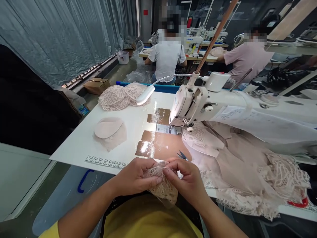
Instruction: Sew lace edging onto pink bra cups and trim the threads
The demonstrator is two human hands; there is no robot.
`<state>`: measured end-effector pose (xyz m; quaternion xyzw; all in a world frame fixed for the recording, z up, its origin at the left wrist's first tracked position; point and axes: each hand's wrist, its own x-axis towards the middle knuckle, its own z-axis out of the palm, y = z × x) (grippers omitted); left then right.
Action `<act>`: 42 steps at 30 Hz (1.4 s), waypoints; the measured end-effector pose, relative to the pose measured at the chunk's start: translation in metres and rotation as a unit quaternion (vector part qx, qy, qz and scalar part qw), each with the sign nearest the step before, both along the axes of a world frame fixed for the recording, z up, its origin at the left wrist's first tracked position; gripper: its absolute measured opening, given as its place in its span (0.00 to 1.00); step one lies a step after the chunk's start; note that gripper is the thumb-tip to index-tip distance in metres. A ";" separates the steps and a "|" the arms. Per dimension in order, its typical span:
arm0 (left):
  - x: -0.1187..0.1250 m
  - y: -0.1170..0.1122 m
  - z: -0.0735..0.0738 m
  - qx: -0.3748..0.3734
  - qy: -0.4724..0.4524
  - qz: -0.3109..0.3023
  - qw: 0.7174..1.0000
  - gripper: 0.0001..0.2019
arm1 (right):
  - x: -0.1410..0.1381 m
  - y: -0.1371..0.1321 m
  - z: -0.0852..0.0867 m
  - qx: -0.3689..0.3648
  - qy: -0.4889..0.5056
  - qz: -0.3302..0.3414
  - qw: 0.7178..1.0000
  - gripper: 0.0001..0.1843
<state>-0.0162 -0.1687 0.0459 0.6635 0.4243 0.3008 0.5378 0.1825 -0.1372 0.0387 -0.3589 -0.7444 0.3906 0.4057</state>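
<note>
Left hand: the left hand (135,177) is closed on the left side of a small lace piece (162,185), thumb on top and fingers under it.
Right hand: the right hand (188,177) pinches the top right edge of the same lace piece with its fingertips.
Both hands: they are close together, just above the near edge of the bench (81,145), in front of the person's yellow shirt (148,218).
Lace piece: it is pale pink and crumpled, held up between the two hands and hanging down a little over the bench edge.
Scissors: small blue scissors (182,155) lie on the bench just behind the right hand.
Sewing machine: a white sewing machine (190,102) stands at the back of the bench, with its lamp (146,95) bent to the left.
Cloth heap: a big heap of pink lace cloth (247,165) lies on the right, beside the right hand.
Round cups: a flat round pad (108,129) lies on the left, and a pile of lace cups (119,96) sits farther back.
Other people: two people sit at other machines far behind.
</note>
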 end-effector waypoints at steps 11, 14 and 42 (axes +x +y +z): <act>0.000 0.016 0.000 -0.014 -0.011 0.031 0.999 0.14 | -0.004 0.007 -0.007 -0.050 -0.006 -0.052 0.997 0.09; 0.004 0.022 -0.002 -0.007 -0.021 0.032 0.999 0.13 | -0.001 0.013 -0.006 -0.078 -0.019 -0.055 0.995 0.07; -0.052 0.092 0.033 0.195 0.215 0.356 0.888 0.12 | 0.041 0.079 0.008 -0.224 -0.073 -0.063 0.970 0.11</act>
